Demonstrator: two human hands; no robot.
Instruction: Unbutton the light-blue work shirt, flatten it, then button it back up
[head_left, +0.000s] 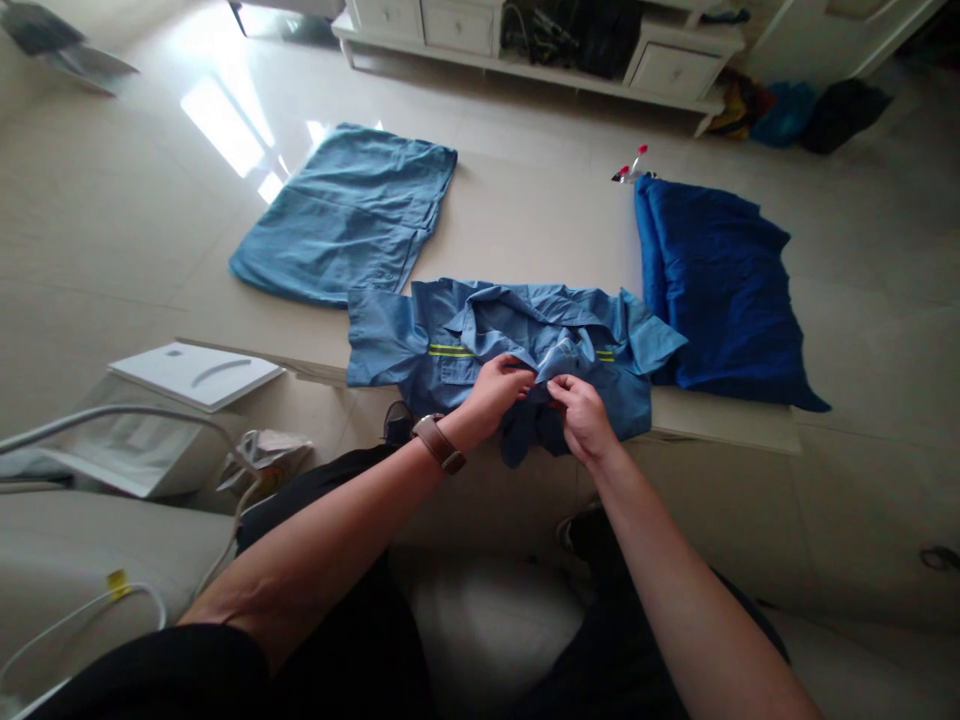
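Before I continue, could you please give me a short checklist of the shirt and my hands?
1. Right hand holding the shirt: ok, fingertips pinch its front.
2. Left hand gripping cloth: cannot tell; its fingers are at the shirt front.
3. Shirt smooth: not ok, it is rumpled around the collar.
4. Shirt wholly on the table: not ok, part hangs past the near edge.
5. Sleeve apart from the dark blue cloth: not ok, it overlaps it.
6. Buttons fastened: cannot tell, too small.
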